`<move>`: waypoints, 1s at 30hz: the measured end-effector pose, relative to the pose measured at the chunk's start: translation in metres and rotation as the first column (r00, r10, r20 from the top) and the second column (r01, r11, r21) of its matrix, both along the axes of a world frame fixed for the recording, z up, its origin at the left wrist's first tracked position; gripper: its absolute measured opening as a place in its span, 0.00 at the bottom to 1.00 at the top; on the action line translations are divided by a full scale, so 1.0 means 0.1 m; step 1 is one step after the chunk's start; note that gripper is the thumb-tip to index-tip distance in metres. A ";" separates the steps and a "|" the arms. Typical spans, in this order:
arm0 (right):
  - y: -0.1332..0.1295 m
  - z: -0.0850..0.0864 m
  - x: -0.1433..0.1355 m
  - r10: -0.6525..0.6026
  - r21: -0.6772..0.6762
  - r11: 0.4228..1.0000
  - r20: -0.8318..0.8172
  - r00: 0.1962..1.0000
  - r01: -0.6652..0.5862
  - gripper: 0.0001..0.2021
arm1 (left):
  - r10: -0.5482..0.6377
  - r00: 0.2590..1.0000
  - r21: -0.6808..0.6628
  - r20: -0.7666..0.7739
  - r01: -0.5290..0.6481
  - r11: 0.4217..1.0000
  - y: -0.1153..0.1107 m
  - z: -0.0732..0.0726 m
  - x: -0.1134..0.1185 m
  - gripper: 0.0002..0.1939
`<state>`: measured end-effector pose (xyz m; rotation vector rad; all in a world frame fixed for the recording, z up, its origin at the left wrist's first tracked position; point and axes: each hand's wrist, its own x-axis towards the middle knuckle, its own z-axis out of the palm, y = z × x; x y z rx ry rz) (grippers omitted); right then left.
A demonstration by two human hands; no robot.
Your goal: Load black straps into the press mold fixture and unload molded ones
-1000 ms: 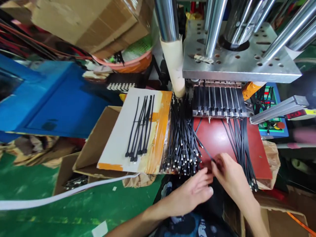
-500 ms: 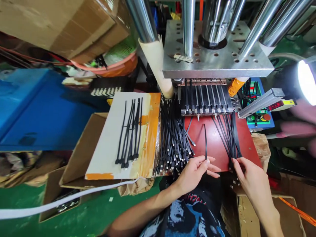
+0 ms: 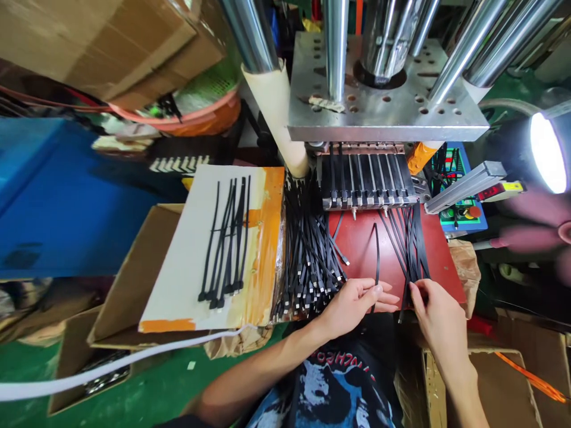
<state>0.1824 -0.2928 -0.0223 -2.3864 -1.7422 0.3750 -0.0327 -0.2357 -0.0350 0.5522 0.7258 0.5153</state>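
Observation:
My left hand (image 3: 350, 304) pinches a short flat black cable (image 3: 377, 252) between thumb and index finger. That cable stands up above the red table surface (image 3: 357, 238), slightly curved, while the other fingers stretch out to the right. My right hand (image 3: 439, 315) is closed at the lower end of a bundle of black cables (image 3: 418, 244), with thumb and index finger on one cable; its tip is partly hidden. Behind both hands, a press fixture (image 3: 369, 178) holds several black cables side by side. Left of my left hand lies a thick pile of cables (image 3: 312, 261) with metal plugs.
A white board (image 3: 173, 261) with orange tape carries several cables at the left. The steel press plate (image 3: 388, 128) hangs above the fixture. On the right are a bright lamp (image 3: 548, 153), a pink fan (image 3: 535, 232) and a blue control box (image 3: 475, 220). Cardboard boxes (image 3: 499, 380) stand below.
My right hand has shifted left along the front of the bundle, closer to my left hand. My left hand still holds its cable, now raised a little. The whole view has shifted slightly.

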 end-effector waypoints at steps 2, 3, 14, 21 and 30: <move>0.00 0.05 0.00 -0.027 0.056 0.998 -0.111 0.993 0.033 0.23 | -0.004 1.000 -0.004 -0.004 0.004 1.000 0.01 0.00 0.01 0.37; -0.01 0.08 0.00 -0.036 0.082 0.995 -0.186 0.982 0.052 0.22 | -0.004 1.000 -0.005 -0.004 0.004 1.000 0.01 0.01 0.02 0.38; -0.13 0.18 -0.20 0.016 0.183 0.981 -0.434 0.901 0.071 0.16 | 0.065 0.998 0.073 -0.012 -0.064 0.995 0.17 0.07 0.06 0.29; 0.00 0.39 -0.31 0.132 -0.108 0.916 -0.828 0.545 -0.386 0.16 | 0.046 0.967 -0.061 0.250 -0.032 0.998 0.25 0.30 -0.13 0.23; 0.48 0.31 -0.81 -0.001 0.033 0.996 -0.933 0.360 0.088 0.17 | -0.117 0.896 0.404 -0.428 0.305 0.862 0.04 0.58 -0.45 0.18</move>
